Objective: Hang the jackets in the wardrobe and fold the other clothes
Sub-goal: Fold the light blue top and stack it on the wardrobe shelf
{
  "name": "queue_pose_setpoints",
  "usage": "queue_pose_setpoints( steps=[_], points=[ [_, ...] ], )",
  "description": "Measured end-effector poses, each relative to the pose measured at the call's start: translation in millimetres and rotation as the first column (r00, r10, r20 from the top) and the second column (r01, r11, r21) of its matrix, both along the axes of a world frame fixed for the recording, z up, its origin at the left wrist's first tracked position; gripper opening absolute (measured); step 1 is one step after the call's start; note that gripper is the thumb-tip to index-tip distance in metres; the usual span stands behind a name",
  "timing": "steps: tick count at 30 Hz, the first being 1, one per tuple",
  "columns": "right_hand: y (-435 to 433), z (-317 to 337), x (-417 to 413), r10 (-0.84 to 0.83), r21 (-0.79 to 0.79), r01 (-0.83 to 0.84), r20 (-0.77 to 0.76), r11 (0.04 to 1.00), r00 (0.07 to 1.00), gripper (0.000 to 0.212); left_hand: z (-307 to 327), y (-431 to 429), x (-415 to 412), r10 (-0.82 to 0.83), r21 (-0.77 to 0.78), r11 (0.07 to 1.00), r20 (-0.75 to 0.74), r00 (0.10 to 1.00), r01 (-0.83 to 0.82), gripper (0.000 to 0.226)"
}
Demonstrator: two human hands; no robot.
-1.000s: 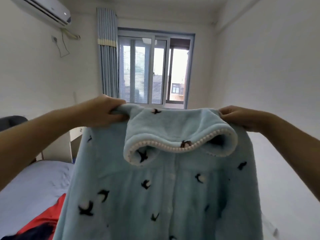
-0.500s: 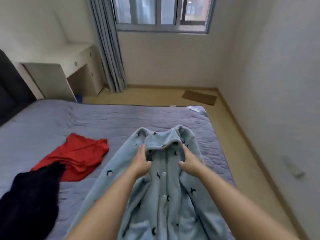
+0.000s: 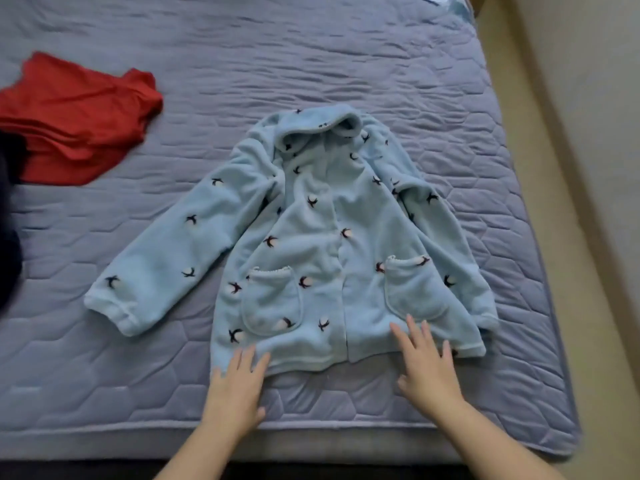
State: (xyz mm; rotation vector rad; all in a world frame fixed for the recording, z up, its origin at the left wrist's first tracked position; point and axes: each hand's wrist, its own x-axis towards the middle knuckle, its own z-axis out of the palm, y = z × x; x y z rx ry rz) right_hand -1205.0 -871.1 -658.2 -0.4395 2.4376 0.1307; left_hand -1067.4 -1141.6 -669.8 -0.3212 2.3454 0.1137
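The pale blue fleece pyjama jacket (image 3: 332, 237), printed all over with small dark swallows, lies front-up on the bed (image 3: 346, 64), towards the person's right side of the mattress. Its collar (image 3: 322, 126) points to the far side and its hem (image 3: 311, 362) lies near the front edge. The front is closed down the middle, and a scallop-edged pocket sits on each half (the one on the person's left (image 3: 272, 299) looks slightly lower than the other (image 3: 412, 289)).

The sleeve on the person's left (image 3: 156, 258) is flung out at a slant across the quilted grey-lilac cover. The other sleeve (image 3: 450, 244) lies close along the jacket's side, its cuff near the hem.

Both hands are laid flat at the hem. The left hand (image 3: 235, 389) has its fingers (image 3: 247, 358) straight and a little apart, the tips just touching the jacket's near corner. The right hand (image 3: 429, 368) has its fingers (image 3: 414, 330) straight and spread, resting on the fleece just below the pocket. Neither hand grips anything.

Well apart, up at the far left, lies a crumpled red garment (image 3: 72, 123), and a dark navy garment (image 3: 8, 220) overlaps its near edge at the border of the view. Neither touches the jacket or its outflung sleeve. Bare tan floor (image 3: 554, 168) runs beside the bed on the right.
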Motion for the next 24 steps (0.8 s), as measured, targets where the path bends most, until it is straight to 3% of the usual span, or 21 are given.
queue_pose_setpoints(
  steps=[3,6,8,11,14,16,20,24],
  points=[
    [26,-23,-3,0.033,0.116,-0.007,-0.224,0.993,0.974,0.099,-24,5,11,-0.070,-0.059,0.996,-0.132,0.989,0.063,0.091],
    [45,-42,-18,0.001,0.204,0.060,-0.286,0.977,0.958,0.104,-45,4,10,-0.164,-0.144,0.982,-0.293,0.942,0.126,0.077],
    [49,-53,-29,-0.027,0.170,0.078,-0.284,0.982,0.958,0.102,-52,2,2,-0.201,-0.197,0.971,-0.370,0.907,0.134,0.068],
    [45,-64,-46,0.002,0.062,0.017,-0.296,0.998,0.955,0.092,-58,-2,-14,-0.217,-0.225,0.967,-0.462,0.860,0.123,0.034],
    [42,-66,-61,0.054,0.011,-0.053,-0.326,0.999,0.944,0.075,-55,-8,-32,-0.187,-0.213,0.973,-0.470,0.863,0.095,0.016],
    [41,-61,-68,0.073,0.000,-0.078,-0.326,0.997,0.943,0.071,-49,-15,-40,-0.128,-0.193,0.980,-0.378,0.917,0.057,0.015],
    [43,-37,-63,0.087,-0.138,-0.110,-0.164,0.984,0.983,0.069,-16,-47,-23,-0.120,-0.177,0.982,-0.289,0.950,0.070,0.011],
    [54,-14,-28,0.308,-0.198,-0.276,0.157,0.941,0.938,0.072,22,-79,23,-0.201,-0.200,0.966,-0.182,0.963,0.164,0.027]
  ],
)
